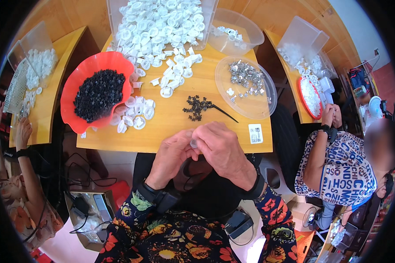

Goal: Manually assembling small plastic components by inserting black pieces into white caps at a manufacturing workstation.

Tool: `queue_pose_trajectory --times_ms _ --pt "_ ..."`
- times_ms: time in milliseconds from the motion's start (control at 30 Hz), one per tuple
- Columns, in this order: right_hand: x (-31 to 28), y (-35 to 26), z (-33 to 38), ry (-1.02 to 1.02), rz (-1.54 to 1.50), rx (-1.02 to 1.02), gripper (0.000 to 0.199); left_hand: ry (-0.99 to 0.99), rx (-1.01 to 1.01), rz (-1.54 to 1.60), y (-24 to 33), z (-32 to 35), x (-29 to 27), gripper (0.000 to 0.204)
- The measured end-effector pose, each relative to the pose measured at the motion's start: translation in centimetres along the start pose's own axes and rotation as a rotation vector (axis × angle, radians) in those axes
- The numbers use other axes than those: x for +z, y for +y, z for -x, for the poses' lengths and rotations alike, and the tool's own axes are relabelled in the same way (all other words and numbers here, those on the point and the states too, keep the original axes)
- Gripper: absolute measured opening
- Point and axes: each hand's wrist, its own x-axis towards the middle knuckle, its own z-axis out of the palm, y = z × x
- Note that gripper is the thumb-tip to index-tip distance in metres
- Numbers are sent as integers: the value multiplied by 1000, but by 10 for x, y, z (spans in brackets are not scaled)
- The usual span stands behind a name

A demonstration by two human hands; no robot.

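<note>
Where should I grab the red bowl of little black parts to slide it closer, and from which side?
Grip the red bowl by its wavy rim at the near edge, the part that overhangs the wooden table. Come from below left of the left hand. The rim flares outward there and is bare, while white caps crowd its right side.

A wooden table (175,118) holds a red scalloped bowl (81,83) of small black parts, a clear round dish (267,94) of small metal pieces and a clear bin (114,13) spilling white plastic caps. A loose cluster of black parts (196,106) lies near the table's middle. Other people sit at neighbouring tables on both sides.
</note>
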Motion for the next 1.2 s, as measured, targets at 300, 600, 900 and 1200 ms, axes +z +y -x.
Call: queue_pose_trajectory --times_ms 300,600,900,1200 --pt "8 10 10 7 -19 109 8 0 36 -102 -2 2 5 33" --pt "17 13 23 119 -97 137 16 1 -37 -32 1 2 0 30" --pt "29 8 34 102 288 -29 37 4 -40 -91 -3 5 -1 32" --pt "22 15 44 121 11 121 31 -24 -15 -229 -7 2 0 31"
